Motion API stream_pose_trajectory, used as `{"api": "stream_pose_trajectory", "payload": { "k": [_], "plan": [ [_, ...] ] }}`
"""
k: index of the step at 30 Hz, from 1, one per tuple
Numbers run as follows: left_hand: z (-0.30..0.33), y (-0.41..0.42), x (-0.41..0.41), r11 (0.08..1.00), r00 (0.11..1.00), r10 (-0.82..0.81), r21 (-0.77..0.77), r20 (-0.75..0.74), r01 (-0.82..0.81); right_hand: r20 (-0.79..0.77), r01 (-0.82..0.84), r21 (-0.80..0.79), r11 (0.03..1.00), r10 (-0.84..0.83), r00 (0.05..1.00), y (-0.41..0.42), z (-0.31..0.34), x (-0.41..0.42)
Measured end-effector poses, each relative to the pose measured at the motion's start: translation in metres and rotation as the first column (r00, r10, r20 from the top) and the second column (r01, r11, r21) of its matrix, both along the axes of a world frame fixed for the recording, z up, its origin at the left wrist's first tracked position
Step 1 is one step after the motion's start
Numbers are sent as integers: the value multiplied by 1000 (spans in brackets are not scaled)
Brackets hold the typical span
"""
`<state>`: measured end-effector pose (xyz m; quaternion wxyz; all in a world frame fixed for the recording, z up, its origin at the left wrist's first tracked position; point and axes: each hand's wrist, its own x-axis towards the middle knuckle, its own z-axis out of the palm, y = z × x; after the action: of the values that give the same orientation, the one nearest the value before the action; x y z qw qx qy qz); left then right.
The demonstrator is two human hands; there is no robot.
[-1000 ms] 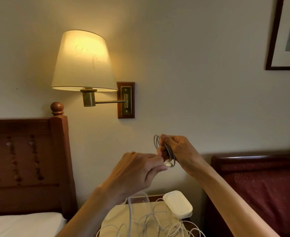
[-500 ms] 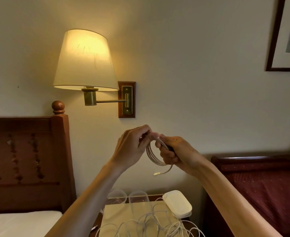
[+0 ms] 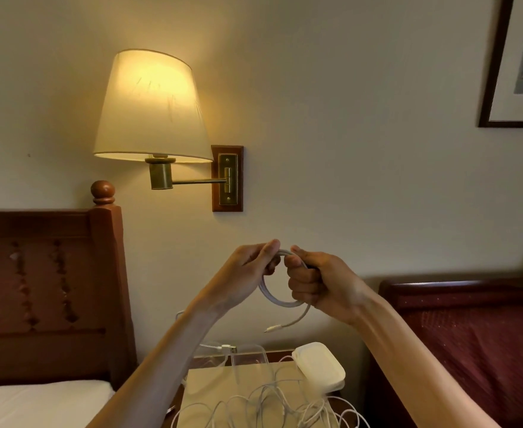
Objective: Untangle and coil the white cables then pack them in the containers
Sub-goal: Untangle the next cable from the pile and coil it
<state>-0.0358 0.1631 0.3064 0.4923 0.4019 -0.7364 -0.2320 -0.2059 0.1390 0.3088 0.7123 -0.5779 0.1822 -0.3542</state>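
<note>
A lit wall lamp (image 3: 150, 106) is glowing between two wooden headboards; below, a desk (image 3: 223, 384) is carrying tangled white cables (image 3: 269, 406) and a white container (image 3: 318, 366). Both hands are hovering raised before the wall: the left hand (image 3: 244, 273) is pinching the coiled white cable (image 3: 272, 295), the right hand (image 3: 318, 285) is fisting around it.

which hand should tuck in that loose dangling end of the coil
Left. The right hand is fisted around the coil, holding its loops together, so it should keep its grip. The left hand only pinches the top strand and could let go to catch the loose end hanging below.
</note>
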Motion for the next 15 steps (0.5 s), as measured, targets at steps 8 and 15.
{"api": "stream_pose_trajectory", "payload": {
  "k": [8, 15],
  "plan": [
    [-11, -17, 13, 990, 999, 24, -136, -31, -28, 96, -4, 41, 999, 0, 995, -1, -2, 7],
    [-58, -36, 68, 943, 970, 209, -288, 121, -167, 215, 42, 118, 992, -67, 974, -13, 20, -17]
  ]
}}
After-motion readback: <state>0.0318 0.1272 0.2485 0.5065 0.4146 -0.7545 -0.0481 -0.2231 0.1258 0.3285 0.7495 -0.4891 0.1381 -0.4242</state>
